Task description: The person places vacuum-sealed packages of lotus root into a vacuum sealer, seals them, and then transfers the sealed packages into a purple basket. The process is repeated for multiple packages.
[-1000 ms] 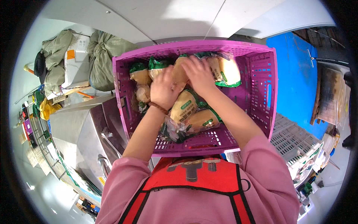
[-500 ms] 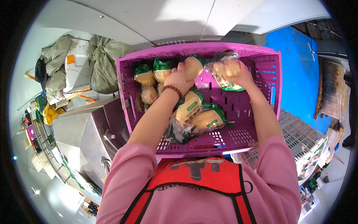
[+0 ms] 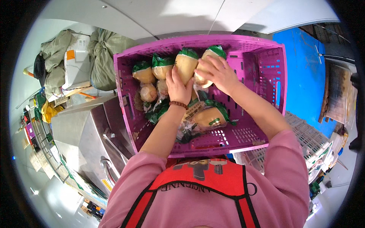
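A pink plastic crate (image 3: pixel 272 81) stands in front of me with several clear-wrapped tan vegetable packs with green tops in it. My left hand (image 3: pixel 177 86) grips one upright pack (image 3: pixel 186 64) at the crate's far wall. My right hand (image 3: pixel 217 72) holds another pack (image 3: pixel 211 54) right beside it. Two more packs (image 3: pixel 152 70) stand in a row to the left of them. A further pack (image 3: pixel 208 117) lies flat lower in the crate, under my forearms.
A stainless steel machine (image 3: pixel 85 133) sits left of the crate. Olive sacks (image 3: pixel 100 57) and a white box (image 3: pixel 76 62) lie behind it. A blue surface (image 3: pixel 306 76) and white slatted crates (image 3: pixel 304 133) are at the right.
Both hands have moved from the crate's middle to its far wall, each carrying a pack, and now set them upright in the row there.
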`<state>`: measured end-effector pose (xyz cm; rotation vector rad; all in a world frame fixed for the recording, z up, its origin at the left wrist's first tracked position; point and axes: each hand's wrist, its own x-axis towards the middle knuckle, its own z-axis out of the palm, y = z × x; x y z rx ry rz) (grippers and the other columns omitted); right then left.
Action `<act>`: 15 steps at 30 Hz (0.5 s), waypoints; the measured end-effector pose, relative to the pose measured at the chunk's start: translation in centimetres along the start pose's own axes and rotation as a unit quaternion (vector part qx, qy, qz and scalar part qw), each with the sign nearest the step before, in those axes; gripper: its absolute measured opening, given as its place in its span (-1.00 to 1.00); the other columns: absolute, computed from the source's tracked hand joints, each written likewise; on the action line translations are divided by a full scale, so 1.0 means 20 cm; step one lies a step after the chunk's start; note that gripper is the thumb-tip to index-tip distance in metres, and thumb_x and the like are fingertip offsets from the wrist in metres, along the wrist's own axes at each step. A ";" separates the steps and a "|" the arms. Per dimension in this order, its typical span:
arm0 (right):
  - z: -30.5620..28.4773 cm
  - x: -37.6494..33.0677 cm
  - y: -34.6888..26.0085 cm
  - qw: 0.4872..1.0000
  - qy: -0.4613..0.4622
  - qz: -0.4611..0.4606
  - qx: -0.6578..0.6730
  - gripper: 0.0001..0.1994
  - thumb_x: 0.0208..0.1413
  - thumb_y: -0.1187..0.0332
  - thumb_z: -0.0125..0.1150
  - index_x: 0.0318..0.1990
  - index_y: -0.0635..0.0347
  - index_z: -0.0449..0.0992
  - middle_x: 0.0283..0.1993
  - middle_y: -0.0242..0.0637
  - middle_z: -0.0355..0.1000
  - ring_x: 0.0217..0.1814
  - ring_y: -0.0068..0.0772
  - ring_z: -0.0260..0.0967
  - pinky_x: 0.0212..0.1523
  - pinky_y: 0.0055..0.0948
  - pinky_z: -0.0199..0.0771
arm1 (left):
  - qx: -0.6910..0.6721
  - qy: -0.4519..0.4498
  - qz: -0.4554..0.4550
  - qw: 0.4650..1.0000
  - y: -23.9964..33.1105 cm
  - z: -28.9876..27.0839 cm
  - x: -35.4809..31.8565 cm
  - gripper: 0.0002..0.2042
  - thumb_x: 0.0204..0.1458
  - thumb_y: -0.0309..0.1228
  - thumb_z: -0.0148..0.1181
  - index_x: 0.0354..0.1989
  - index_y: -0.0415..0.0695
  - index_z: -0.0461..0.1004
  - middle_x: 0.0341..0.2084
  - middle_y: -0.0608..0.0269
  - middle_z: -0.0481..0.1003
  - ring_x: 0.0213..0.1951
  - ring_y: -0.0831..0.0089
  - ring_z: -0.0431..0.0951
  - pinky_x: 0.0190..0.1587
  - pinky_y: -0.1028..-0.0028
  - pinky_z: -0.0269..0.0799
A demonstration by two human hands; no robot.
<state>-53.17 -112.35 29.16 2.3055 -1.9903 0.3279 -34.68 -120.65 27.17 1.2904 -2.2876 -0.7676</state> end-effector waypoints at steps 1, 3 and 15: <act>-0.02 -0.02 -0.01 0.999 -0.020 0.043 -0.007 -0.48 -0.02 0.35 0.12 0.17 -0.18 0.29 0.25 -0.33 0.18 0.33 -0.15 0.04 0.26 -0.08 0.07 | 0.051 -0.008 -0.021 0.998 -0.01 0.02 0.00 -0.23 -0.11 -0.25 0.32 0.26 -0.18 0.04 0.17 -0.12 0.12 0.14 -0.09 0.19 0.12 0.08 0.20; -0.05 -0.07 -0.05 0.977 0.000 0.203 0.057 -0.41 -0.10 0.33 0.24 0.18 -0.06 0.28 0.24 -0.24 0.17 0.31 -0.09 0.06 0.25 -0.11 0.10 | 0.115 -0.053 -0.041 0.991 0.04 -0.05 0.03 -0.22 -0.10 -0.20 0.30 0.27 -0.17 0.03 0.18 -0.10 0.12 0.14 -0.07 0.20 0.12 0.11 0.20; 0.21 -0.79 -0.38 0.614 -0.380 0.522 0.455 0.13 -0.37 -0.26 0.44 0.24 0.40 0.07 0.19 0.14 0.24 0.22 0.04 0.24 0.22 -0.24 0.21 | 0.247 -0.397 -0.049 0.882 0.10 -0.31 -0.31 -0.15 -0.13 0.14 0.22 0.20 -0.27 0.16 -0.04 -0.02 0.39 0.01 0.10 0.39 0.03 0.19 0.35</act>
